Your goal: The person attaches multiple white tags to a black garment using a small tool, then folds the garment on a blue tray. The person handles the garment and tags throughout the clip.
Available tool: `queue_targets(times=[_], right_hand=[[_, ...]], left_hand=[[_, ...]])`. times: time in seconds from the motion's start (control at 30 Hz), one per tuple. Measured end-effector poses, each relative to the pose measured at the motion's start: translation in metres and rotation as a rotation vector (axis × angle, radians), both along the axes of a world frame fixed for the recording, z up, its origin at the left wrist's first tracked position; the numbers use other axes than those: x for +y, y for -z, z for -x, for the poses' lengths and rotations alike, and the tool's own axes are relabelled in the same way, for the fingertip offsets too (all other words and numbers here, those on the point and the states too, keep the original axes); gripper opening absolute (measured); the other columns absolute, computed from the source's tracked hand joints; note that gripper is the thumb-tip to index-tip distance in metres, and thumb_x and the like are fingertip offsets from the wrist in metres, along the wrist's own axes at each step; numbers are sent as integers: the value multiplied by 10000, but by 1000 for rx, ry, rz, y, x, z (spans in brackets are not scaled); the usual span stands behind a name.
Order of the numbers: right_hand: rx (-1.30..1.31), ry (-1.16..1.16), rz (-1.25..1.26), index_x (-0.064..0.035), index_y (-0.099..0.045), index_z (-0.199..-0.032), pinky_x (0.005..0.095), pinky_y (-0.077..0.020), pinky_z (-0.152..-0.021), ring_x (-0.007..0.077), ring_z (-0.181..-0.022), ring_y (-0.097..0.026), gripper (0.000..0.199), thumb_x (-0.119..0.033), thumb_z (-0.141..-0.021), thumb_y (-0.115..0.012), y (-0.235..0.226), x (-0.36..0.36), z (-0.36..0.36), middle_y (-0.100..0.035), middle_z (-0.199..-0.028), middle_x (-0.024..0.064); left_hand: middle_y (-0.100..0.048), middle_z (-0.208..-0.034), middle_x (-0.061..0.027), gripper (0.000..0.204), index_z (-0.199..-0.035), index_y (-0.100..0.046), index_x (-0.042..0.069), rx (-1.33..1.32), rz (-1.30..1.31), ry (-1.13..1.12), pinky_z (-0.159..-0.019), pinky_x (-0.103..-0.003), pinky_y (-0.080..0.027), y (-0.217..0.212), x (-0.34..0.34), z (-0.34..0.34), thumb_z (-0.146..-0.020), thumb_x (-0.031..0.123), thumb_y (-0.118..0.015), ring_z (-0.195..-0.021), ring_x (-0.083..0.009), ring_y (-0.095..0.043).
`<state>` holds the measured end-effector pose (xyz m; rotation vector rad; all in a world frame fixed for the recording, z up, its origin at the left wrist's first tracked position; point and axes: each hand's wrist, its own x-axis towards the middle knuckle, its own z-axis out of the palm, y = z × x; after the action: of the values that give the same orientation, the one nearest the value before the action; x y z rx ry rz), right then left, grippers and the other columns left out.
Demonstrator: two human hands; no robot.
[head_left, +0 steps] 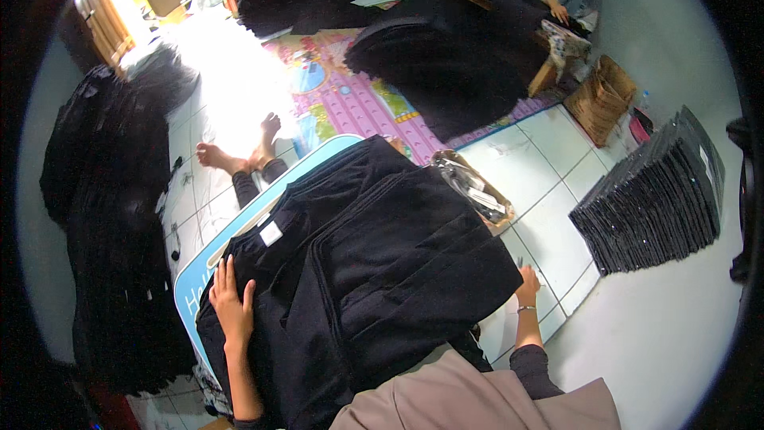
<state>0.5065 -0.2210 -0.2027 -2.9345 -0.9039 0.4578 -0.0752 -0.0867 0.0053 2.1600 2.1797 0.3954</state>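
A pile of black garments (414, 231) covers a light blue low table (187, 279) in front of me, with a white label (270, 233) showing near a collar. My left hand (231, 306) lies flat on the cloth at the left edge, fingers stretched out. Beyond the pile's right side, low over the tiled floor, is my right hand (528, 285). Its fingers are closed around something thin and greyish, too small to make out.
A box of small packets (477, 191) sits right of the table. Stacked flat black packages (652, 199) stand farther right, near a woven basket (601, 99). Black cloth piles (111, 231) line the left. A co-worker (569, 0) sits at the back right, beside black fabric (454, 64) on a colourful mat (350, 103).
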Motion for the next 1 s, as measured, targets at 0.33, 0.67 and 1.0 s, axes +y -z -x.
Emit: queue_targets(times=[0.33, 0.67, 1.0], right_hand=[[552, -945, -738, -22, -421, -1400, 346, -313, -1098, 296, -1348, -394, 497, -237, -969, -543, -213, 107, 107, -444, -1413, 224], [138, -430, -647, -21, -710, -935, 374, -535, -719, 297, -821, -669, 200, -188, -864, -627, -112, 173, 8, -694, -921, 150], [-351, -542, -432, -38, -664, -800, 438, -520, -702, 341, -807, -645, 115, -152, -798, -678, -26, 226, 3, -656, -817, 149]], left_hand=[[-385, -1479, -123, 623, -1454, -383, 184, 19, 16, -40, -1123, -462, -226, -3, -5, 10, -902, 401, -573, -1352, -349, -334], [-415, -1442, -160, 589, -1433, -408, 123, 30, -43, -38, -1111, -466, -246, -2, -8, 13, -917, 362, -564, -1329, -361, -358], [-430, -1424, -175, 590, -1430, -410, 111, 10, -67, -33, -1105, -453, -259, -4, -11, 9, -927, 384, -550, -1320, -357, -379]])
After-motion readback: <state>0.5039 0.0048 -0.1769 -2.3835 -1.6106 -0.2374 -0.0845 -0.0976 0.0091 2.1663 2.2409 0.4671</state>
